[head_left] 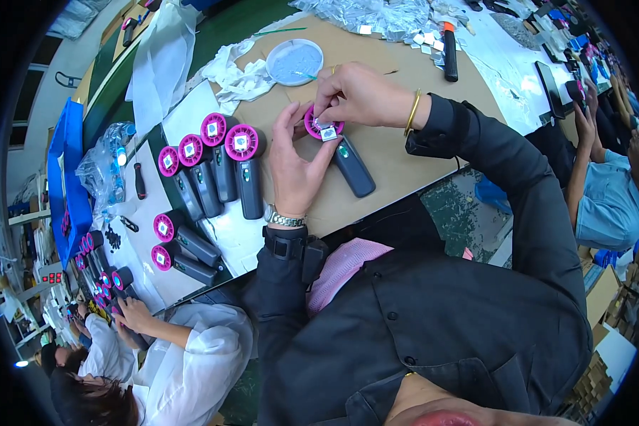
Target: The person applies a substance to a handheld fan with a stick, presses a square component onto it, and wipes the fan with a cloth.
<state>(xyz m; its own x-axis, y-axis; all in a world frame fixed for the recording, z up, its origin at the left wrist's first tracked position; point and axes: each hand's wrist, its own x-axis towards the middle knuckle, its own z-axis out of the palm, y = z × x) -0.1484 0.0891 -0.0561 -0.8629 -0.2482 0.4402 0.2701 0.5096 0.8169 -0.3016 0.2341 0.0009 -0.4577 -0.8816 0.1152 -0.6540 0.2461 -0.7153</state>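
A dark grey handheld fan point(355, 169) with a magenta grille lies on the brown cardboard, its handle pointing toward me. My left hand point(296, 162) is closed round the rim of its head, thumb near the handle. Over the grille, my right hand point(351, 96) pinches with thumb and fingertips; what is between them is too small to make out. Just below those fingertips a small white square point(329, 133) shows at the fan's centre. To the left stand several similar fans point(243, 144), each with a white square in the middle of its magenta face.
Beyond my hands sits a round white dish point(295, 62) of pale paste, beside crumpled white cloth point(240, 77). An orange-and-black tool point(449, 53) lies at the far right near small white squares point(424, 41). A screwdriver point(140, 181) is left. A co-worker in white point(192, 355) handles fans at lower left.
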